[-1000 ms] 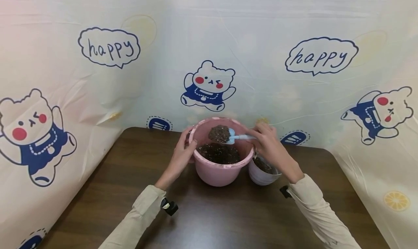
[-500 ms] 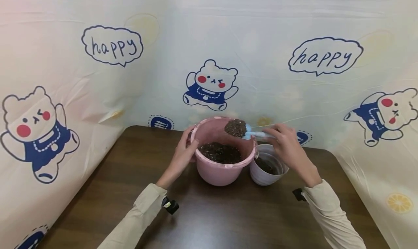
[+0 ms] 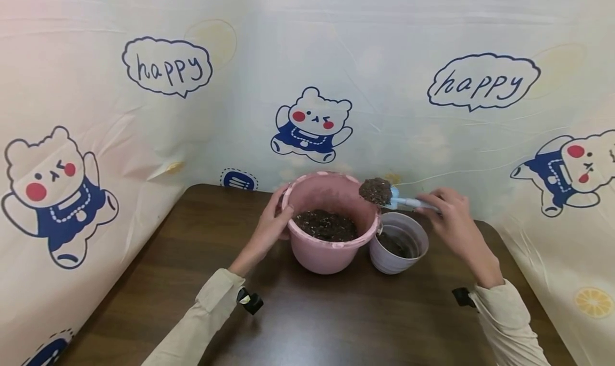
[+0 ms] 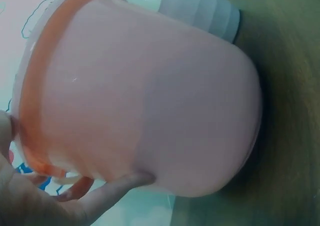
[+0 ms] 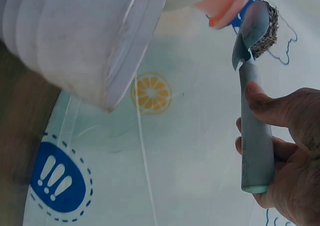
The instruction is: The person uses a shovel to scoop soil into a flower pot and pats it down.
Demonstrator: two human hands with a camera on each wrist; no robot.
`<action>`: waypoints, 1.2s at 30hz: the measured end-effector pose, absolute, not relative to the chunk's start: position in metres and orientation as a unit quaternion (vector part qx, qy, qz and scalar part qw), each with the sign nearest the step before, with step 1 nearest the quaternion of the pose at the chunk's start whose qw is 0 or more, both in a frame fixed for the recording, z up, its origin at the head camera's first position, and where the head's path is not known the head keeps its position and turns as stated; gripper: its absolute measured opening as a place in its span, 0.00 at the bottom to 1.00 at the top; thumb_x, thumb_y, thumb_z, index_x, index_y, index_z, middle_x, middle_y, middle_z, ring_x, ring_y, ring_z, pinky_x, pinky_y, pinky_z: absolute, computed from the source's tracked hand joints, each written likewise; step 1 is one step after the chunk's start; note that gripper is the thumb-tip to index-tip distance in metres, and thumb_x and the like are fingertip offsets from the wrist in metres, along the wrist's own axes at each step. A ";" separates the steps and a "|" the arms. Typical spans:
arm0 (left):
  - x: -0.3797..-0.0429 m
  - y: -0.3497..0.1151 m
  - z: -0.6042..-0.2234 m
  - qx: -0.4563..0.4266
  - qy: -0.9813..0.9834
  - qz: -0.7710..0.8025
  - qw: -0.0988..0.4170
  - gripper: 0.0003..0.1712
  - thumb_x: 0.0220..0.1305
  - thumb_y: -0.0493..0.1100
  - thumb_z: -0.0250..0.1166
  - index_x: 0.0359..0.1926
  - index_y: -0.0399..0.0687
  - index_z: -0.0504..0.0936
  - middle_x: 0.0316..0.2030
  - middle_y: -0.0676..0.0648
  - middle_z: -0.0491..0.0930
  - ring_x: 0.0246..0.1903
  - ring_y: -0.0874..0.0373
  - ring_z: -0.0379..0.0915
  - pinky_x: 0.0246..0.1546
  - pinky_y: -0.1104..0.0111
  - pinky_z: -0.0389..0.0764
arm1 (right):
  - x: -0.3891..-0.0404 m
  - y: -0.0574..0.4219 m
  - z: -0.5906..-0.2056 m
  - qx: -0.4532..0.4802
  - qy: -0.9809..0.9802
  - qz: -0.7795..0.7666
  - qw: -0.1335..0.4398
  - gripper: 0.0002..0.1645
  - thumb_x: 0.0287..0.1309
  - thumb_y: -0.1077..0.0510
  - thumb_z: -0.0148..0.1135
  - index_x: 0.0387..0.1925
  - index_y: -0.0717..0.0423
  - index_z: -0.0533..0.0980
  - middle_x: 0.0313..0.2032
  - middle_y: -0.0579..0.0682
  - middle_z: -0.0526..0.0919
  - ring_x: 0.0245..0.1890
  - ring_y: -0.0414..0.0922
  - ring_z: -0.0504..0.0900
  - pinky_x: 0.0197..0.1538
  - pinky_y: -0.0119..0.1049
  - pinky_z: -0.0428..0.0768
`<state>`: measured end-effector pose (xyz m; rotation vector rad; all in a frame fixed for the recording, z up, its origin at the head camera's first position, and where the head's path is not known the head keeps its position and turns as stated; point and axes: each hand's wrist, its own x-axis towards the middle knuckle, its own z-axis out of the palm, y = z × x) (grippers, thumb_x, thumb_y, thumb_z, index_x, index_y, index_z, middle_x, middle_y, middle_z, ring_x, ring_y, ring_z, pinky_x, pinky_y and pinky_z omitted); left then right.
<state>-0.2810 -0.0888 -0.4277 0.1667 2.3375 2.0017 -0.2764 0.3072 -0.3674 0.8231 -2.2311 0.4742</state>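
A pink bucket [image 3: 326, 258] with dark soil [image 3: 326, 224] in it stands on the table. My left hand [image 3: 263, 230] grips its left side at the rim, with fingers against the wall [image 4: 145, 111] in the left wrist view. My right hand [image 3: 456, 227] holds a small light-blue hand trowel [image 3: 408, 201] by the handle, thumb along it in the right wrist view. Greyish-brown soil [image 3: 376, 191] is heaped on its blade, which is level and raised near the bucket's right rim. Just below and to the right sits a white ribbed flowerpot [image 3: 391, 265], a little dark soil inside.
The brown wooden table [image 3: 307, 318] carries the bucket and flowerpot side by side, close together near its back edge. A printed cloth [image 3: 384, 142] with cartoon bears hangs behind and on both sides.
My right hand has moved to the right with the loaded trowel, from above the bucket's inside to beyond its right rim by the flowerpot. My left hand keeps its grip on the bucket.
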 end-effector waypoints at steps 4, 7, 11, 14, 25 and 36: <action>-0.282 -0.091 -0.425 0.070 0.756 0.649 0.048 0.37 0.81 0.47 0.50 0.84 0.62 0.49 0.80 0.36 0.54 0.70 0.29 0.64 0.45 0.37 0.85 | -0.271 0.317 -0.369 0.300 -0.869 0.179 0.351 0.19 0.44 0.76 0.78 0.42 0.66 0.86 0.31 0.58 0.80 0.32 0.55 0.74 0.37 0.47 0.62; -0.280 -0.091 -0.423 0.069 0.756 0.649 0.052 0.37 0.82 0.48 0.49 0.84 0.61 0.47 0.81 0.37 0.52 0.71 0.29 0.63 0.47 0.36 0.85 | -0.267 0.324 -0.371 0.287 -0.875 0.177 0.347 0.19 0.43 0.77 0.78 0.41 0.67 0.86 0.31 0.58 0.80 0.32 0.55 0.74 0.38 0.47 0.61; -0.277 -0.089 -0.422 0.053 0.761 0.645 0.042 0.37 0.81 0.48 0.49 0.84 0.62 0.47 0.81 0.38 0.52 0.70 0.30 0.65 0.47 0.39 0.86 | -0.262 0.333 -0.374 0.281 -0.877 0.170 0.350 0.20 0.42 0.77 0.78 0.41 0.69 0.86 0.30 0.60 0.80 0.31 0.55 0.73 0.37 0.45 0.63; -0.277 -0.087 -0.422 0.044 0.763 0.644 0.035 0.37 0.81 0.48 0.50 0.84 0.63 0.48 0.80 0.38 0.53 0.70 0.30 0.66 0.46 0.41 0.87 | -0.258 0.341 -0.376 0.272 -0.880 0.166 0.353 0.21 0.41 0.77 0.78 0.41 0.69 0.86 0.30 0.60 0.80 0.31 0.54 0.73 0.37 0.42 0.63; -0.277 -0.083 -0.425 0.030 0.757 0.652 0.026 0.37 0.80 0.48 0.51 0.84 0.65 0.51 0.79 0.39 0.56 0.67 0.29 0.68 0.45 0.38 0.86 | -0.247 0.359 -0.386 0.242 -0.892 0.179 0.336 0.22 0.37 0.77 0.78 0.40 0.66 0.86 0.33 0.60 0.82 0.36 0.59 0.73 0.39 0.47 0.58; -0.277 -0.083 -0.425 0.033 0.754 0.655 0.027 0.37 0.80 0.49 0.50 0.84 0.62 0.50 0.79 0.37 0.55 0.69 0.29 0.66 0.46 0.39 0.86 | -0.245 0.366 -0.401 0.228 -0.897 0.172 0.337 0.20 0.38 0.77 0.79 0.38 0.66 0.86 0.33 0.60 0.81 0.37 0.58 0.72 0.39 0.45 0.54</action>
